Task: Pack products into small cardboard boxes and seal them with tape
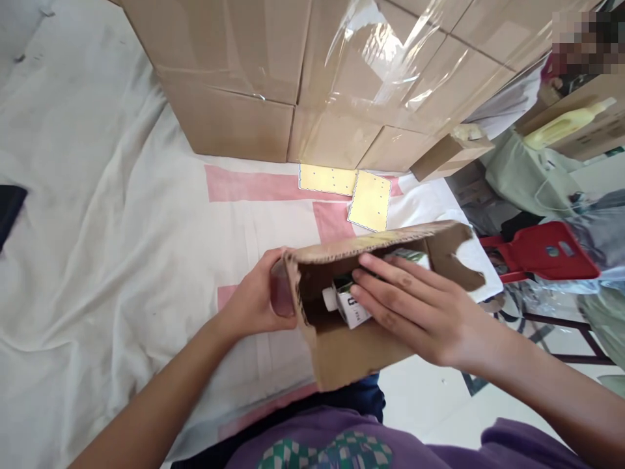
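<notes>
A small open cardboard box (361, 355) is tilted toward me at the table's near edge. My left hand (261, 296) is closed around its left end, thumb below and fingers partly hidden behind it. Inside lies a white and dark green drink carton (355, 311) on its side, its white screw cap (330, 299) pointing left. Across the carton is my right hand (415, 306), fingers close together and slightly bent on it; the thumb is hidden. The box's right end has a curved cut-out in its cardboard.
Large cardboard boxes (234, 124) under clear plastic film stand along the back. Two yellow sheets (370, 200) lie before them on the white and pink cloth (146, 215). At right are a red plastic chair (547, 251), a pale yellow bottle (561, 127) and another person, partly visible.
</notes>
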`<state>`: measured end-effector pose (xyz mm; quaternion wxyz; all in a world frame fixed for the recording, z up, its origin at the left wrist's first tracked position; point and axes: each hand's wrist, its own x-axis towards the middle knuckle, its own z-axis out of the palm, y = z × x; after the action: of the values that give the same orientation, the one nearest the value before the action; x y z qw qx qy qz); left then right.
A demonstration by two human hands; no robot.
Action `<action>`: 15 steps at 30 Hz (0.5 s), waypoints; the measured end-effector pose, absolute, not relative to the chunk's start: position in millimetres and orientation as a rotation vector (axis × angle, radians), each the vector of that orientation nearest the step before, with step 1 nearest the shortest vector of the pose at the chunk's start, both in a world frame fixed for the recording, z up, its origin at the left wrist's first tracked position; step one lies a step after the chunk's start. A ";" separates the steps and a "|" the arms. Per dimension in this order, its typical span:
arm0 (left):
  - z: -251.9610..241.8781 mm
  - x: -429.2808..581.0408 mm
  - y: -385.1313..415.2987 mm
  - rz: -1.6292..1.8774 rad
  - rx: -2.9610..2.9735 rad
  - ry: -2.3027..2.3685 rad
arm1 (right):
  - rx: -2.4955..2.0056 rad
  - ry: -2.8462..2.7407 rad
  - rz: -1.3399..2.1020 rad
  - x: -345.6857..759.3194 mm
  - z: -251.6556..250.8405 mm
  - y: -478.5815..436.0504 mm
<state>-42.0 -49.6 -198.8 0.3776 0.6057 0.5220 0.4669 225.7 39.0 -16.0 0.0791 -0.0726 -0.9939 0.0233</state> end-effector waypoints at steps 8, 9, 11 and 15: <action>-201.9 -42.6 -49.4 1.265 1.647 1.111 | -0.171 -3.003 -0.083 220.8 -9.4 57.2; -202.1 -42.5 -49.3 1.267 1.646 1.119 | -0.149 -2.989 -0.149 220.6 -9.3 60.4; -201.7 -42.4 -49.1 1.274 1.660 1.116 | -0.129 -2.950 -0.254 220.8 -8.5 69.0; -199.2 -42.5 -48.7 1.259 1.671 1.098 | -0.166 -2.922 -0.196 220.6 -9.0 89.3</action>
<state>-42.5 -48.7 -199.2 0.3796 0.6541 0.4301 0.4930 220.6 89.3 -9.0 0.1042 -0.0562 -0.9907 -0.0666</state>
